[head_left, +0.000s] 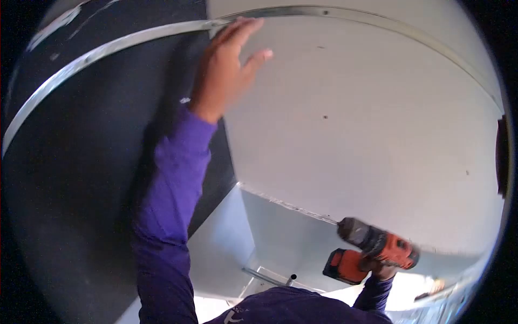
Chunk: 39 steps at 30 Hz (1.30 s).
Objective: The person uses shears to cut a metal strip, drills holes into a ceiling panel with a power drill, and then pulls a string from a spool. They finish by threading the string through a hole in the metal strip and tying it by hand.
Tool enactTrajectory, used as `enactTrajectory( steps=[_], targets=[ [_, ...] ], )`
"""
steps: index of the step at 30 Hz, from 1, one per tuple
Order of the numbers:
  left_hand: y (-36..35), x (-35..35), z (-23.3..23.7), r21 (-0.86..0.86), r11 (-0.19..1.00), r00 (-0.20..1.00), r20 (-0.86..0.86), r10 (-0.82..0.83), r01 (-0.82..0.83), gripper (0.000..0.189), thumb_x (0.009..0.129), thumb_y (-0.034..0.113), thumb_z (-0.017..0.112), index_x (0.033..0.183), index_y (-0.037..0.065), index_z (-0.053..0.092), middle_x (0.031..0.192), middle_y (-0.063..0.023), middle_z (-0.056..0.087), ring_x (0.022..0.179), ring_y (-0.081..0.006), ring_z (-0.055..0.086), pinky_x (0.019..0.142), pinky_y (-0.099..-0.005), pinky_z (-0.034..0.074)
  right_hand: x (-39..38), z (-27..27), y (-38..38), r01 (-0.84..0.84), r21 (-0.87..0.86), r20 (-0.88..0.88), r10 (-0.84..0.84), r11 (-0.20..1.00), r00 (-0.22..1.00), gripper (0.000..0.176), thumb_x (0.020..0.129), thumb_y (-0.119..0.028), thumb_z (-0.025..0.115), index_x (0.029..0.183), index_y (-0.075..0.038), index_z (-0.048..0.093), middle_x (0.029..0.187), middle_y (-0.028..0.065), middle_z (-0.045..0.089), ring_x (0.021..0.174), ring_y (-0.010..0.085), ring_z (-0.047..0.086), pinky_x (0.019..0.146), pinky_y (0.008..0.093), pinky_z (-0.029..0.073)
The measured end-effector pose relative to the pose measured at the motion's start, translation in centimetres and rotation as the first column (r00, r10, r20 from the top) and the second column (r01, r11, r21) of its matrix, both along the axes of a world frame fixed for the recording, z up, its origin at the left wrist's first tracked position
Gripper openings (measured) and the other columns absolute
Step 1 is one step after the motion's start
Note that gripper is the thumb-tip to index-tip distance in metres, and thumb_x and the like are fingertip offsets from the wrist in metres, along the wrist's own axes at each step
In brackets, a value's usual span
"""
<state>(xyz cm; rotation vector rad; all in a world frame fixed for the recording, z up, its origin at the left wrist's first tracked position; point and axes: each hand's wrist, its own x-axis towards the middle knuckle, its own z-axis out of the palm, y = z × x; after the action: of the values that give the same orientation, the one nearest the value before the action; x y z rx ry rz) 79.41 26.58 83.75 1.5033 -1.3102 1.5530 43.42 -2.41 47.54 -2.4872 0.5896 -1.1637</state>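
Note:
My left hand (227, 67) is raised high in a purple sleeve, fingers stretched out and thumb apart. Its fingertips are right at the metal strip (294, 11), near where it meets the strip on the dark wall (97, 56). Lower right, my right hand (380, 268) is wrapped round the handle of an orange and black cordless drill (380, 245). The drill's chuck points up and to the left, and its battery hangs toward my body.
A dark wall panel (81, 189) stands on the left and meets a white panel (350, 140) at a corner. Several small screw heads dot the white panel. A metal bar (264, 277) shows low down behind me.

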Motion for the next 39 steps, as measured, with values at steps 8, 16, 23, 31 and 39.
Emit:
enactTrajectory(
  steps=[8,16,23,31,39],
  targets=[
    [18.1,-14.9,-26.0,0.144,0.804,0.621,-0.562,0.546,-0.577,0.023,0.092,0.015,0.069,0.113,0.007,0.070,0.108,-0.0131,0.071,0.100,-0.0299,0.068,0.087,-0.0414,0.055,21.7,-4.7,3.8,-0.352,0.909,0.353,0.861,-0.223,0.367,0.043,0.092,-0.032,0.065,0.125,-0.003,0.061,0.110,0.0136,0.068,0.091,0.0255,0.065,0.078,0.0379,0.053],
    [18.1,-40.9,-44.3,0.246,0.088,-0.186,-0.881,0.435,-0.965,0.015,0.095,0.012,0.065,0.106,0.006,0.073,0.099,-0.0123,0.073,0.088,-0.0285,0.072,0.078,-0.0384,0.058,32.9,-1.6,16.1,-0.064,0.997,-0.002,0.888,-0.031,-0.460,0.042,0.095,-0.025,0.063,0.132,-0.006,0.062,0.100,0.0129,0.070,0.074,0.0230,0.063,0.066,0.0365,0.051],
    [11.0,-54.7,-44.4,0.205,-0.450,-0.332,-0.916,0.223,-0.869,0.013,0.094,0.014,0.066,0.099,0.004,0.072,0.093,-0.0138,0.072,0.078,-0.0324,0.070,0.069,-0.0386,0.056,27.4,-2.0,25.8,-0.496,0.707,-0.047,0.667,-0.504,-0.744,0.037,0.088,-0.012,0.065,0.124,-0.004,0.063,0.097,0.0104,0.063,0.068,0.0173,0.047,0.059,0.0286,0.038],
    [6.0,-66.1,-44.7,0.292,-0.475,-0.325,-0.946,-0.014,-0.830,0.015,0.092,0.015,0.069,0.102,0.005,0.069,0.090,-0.0107,0.071,0.081,-0.0263,0.071,0.072,-0.0358,0.055,18.3,-3.0,34.2,-0.680,0.552,-0.209,0.709,-0.482,-0.673,0.033,0.086,-0.017,0.077,0.112,0.000,0.066,0.107,0.0096,0.068,0.093,0.0196,0.065,0.085,0.0353,0.052],
    [-8.0,-65.9,-69.3,0.469,0.250,-0.500,-0.545,-0.673,-0.847,0.050,0.088,0.051,0.066,0.102,0.003,0.074,0.095,-0.0214,0.073,0.093,-0.0383,0.070,0.083,-0.0484,0.053,11.9,-4.4,37.5,-0.316,0.881,-0.009,0.656,-0.352,-0.755,0.006,0.089,-0.004,0.070,0.092,-0.003,0.065,0.078,0.0025,0.068,0.060,0.0066,0.057,0.060,0.0246,0.047]
  ],
)
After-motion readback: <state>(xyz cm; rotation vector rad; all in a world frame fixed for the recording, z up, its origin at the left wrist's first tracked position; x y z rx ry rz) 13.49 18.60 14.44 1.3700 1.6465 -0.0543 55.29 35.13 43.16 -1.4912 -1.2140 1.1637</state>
